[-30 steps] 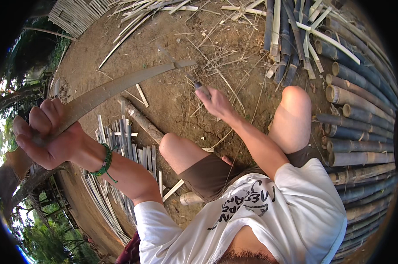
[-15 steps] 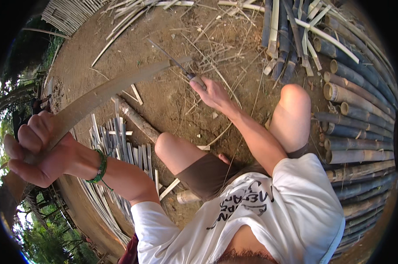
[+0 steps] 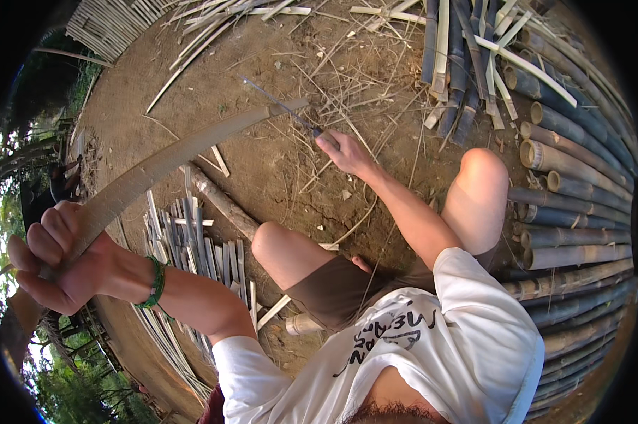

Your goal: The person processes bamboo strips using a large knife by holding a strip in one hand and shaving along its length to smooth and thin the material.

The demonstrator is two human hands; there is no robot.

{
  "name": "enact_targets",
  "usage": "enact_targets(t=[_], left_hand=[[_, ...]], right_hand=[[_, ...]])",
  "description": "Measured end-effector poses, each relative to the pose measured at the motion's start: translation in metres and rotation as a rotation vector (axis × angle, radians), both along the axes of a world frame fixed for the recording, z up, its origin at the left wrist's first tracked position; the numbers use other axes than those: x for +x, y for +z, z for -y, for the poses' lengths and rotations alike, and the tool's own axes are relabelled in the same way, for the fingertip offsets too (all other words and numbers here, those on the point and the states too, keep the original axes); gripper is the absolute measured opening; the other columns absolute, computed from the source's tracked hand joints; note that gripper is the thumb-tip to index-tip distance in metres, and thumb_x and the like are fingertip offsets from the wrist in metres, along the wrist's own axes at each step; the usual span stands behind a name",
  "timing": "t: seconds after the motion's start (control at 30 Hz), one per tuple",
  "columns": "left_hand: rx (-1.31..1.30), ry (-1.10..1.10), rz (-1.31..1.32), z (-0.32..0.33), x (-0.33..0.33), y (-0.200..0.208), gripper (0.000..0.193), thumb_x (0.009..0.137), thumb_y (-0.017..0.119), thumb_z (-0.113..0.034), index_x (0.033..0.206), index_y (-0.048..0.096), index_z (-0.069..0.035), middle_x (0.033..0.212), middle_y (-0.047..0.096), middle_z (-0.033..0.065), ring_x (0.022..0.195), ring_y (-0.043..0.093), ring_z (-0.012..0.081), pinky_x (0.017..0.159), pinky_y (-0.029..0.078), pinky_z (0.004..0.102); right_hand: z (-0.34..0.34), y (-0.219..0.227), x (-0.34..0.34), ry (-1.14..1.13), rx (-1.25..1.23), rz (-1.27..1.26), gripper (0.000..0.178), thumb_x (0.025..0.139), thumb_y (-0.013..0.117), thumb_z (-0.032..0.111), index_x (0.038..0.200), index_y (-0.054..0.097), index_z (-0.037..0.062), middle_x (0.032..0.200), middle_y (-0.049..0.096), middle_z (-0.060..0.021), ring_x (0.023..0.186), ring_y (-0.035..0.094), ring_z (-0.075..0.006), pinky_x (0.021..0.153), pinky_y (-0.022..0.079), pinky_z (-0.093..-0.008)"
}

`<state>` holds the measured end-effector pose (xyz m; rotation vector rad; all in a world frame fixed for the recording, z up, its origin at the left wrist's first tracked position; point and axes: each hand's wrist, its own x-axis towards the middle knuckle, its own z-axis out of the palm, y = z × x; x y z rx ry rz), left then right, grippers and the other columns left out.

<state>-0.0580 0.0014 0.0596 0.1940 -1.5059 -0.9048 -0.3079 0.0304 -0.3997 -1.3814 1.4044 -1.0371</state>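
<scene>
My left hand, raised at the left with a green bracelet at its wrist, is closed round one end of a long, flat bamboo strip. The strip arcs up and away toward the middle. In my right hand is a knife with a short handle and a long thin blade that points up and to the left. Its blade crosses the strip near the far end; whether the edge touches it or is in a cut, I cannot tell.
Bamboo poles lie stacked along the right. Split bamboo pieces are piled at the far right, and cut slats lie left of my knee. A wooden pole rests on the dirt ground among scattered shavings.
My right hand and the knife have shifted slightly right and toward me, and the blade now catches light. The strip's far end sits a little lower. My left hand keeps its grip.
</scene>
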Motion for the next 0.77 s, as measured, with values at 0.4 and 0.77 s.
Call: enact_targets(t=[0.4,0.77], left_hand=[[0.024,0.019,-0.002,-0.001,-0.003,0.002,0.035,0.097,0.052,-0.028,0.073,0.029,-0.019,0.056,0.017,-0.0056,0.05,0.015,0.0083,0.048,0.015,0.027],[0.088,0.474,-0.143,0.009,-0.023,0.012,0.041,0.095,0.055,-0.017,0.065,0.027,-0.018,0.059,0.021,-0.0044,0.052,0.019,0.01,0.05,0.019,0.0277]], right_hand=[[0.007,-0.024,-0.004,-0.127,0.244,-0.089,0.076,0.092,0.045,0.072,0.12,0.066,0.0051,0.07,0.061,-0.006,0.058,0.061,-0.0195,0.058,0.05,-0.0433],[0.012,-0.025,-0.002,-0.271,0.516,0.023,0.083,0.09,0.049,0.07,0.107,0.065,-0.0101,0.089,0.073,-0.0196,0.08,0.072,-0.0295,0.085,0.053,-0.0468]])
